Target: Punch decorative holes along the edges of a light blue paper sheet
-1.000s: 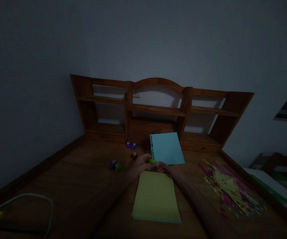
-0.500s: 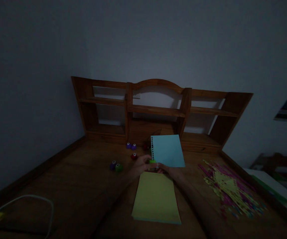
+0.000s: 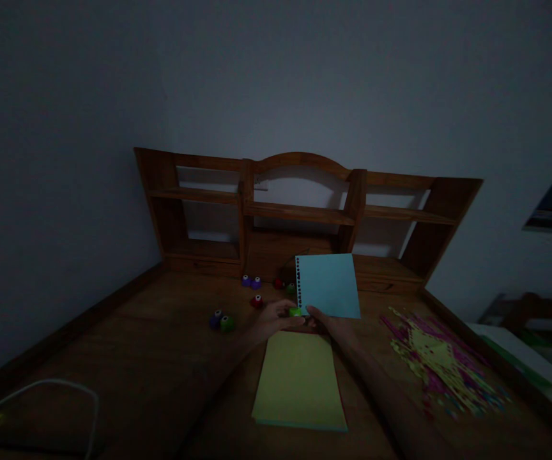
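Note:
My left hand point(image 3: 276, 318) is over the middle of the desk, fingers curled around a small bright green object point(image 3: 296, 312) whose kind I cannot make out. Close by on the right, my right hand point(image 3: 321, 321) pinches the lower left edge of a light-blue sheet point(image 3: 329, 285) with a row of holes down its left side. The sheet's lower left corner meets the green object. Below both hands lies a stack of pale yellow paper point(image 3: 299, 381). The fingers under the sheet are partly hidden and dim.
Small rounded items stand around: purple ones point(image 3: 255, 282), a red one point(image 3: 257, 301), a green one point(image 3: 227, 324). A wooden shelf unit point(image 3: 299, 211) backs the desk. Yellow and pink strips point(image 3: 439, 358) are heaped at right. A white cable point(image 3: 65, 381) curves at lower left.
The light-blue sheet has shifted a little right and up with my right hand. My left hand keeps the green object at nearly the same place. The view has shifted slightly.

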{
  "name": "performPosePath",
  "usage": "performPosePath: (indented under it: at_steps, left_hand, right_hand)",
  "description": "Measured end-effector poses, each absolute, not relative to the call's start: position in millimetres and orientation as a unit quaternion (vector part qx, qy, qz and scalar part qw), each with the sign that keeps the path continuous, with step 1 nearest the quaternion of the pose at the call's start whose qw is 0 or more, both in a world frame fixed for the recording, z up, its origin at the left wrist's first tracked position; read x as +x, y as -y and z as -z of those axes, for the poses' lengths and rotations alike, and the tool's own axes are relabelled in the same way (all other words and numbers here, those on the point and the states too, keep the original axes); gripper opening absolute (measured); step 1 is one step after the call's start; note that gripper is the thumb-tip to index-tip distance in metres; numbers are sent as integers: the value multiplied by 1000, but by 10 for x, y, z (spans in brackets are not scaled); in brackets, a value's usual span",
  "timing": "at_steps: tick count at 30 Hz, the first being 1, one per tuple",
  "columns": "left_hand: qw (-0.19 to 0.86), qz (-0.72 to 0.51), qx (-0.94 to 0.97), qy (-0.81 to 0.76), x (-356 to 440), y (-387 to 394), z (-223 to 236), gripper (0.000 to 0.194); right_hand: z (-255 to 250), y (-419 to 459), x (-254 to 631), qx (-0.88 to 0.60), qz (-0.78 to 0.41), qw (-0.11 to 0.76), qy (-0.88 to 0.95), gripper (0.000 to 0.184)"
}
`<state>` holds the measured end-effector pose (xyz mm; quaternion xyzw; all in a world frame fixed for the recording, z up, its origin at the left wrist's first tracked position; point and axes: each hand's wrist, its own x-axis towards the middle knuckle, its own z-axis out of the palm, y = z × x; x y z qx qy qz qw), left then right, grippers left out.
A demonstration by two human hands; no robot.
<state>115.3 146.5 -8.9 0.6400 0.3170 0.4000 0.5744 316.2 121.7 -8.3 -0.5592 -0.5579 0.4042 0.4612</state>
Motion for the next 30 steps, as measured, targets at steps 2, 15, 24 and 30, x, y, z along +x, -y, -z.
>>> performPosePath:
  at_steps: [2,15,24,30]
  left_hand:
    - [580,-398,637,-316,1160,-1456,81,45]
    - [590,-401,628,-311,1193,-1441,81,42]
    - [598,-411,615,-309,1189,-1461,132,42]
    - [595,-413,627,-287,1171,-1474,152,38]
  right_hand:
    - [86,-1223,3172,-562,-393,461,564,37]
    - [72,-1221,3156,-603,-385,450,535,32]
    - [81,-1239,3160,-621,-387,438,523,34]
    - [31,-1171,3132,-607,-402,433,532,34]
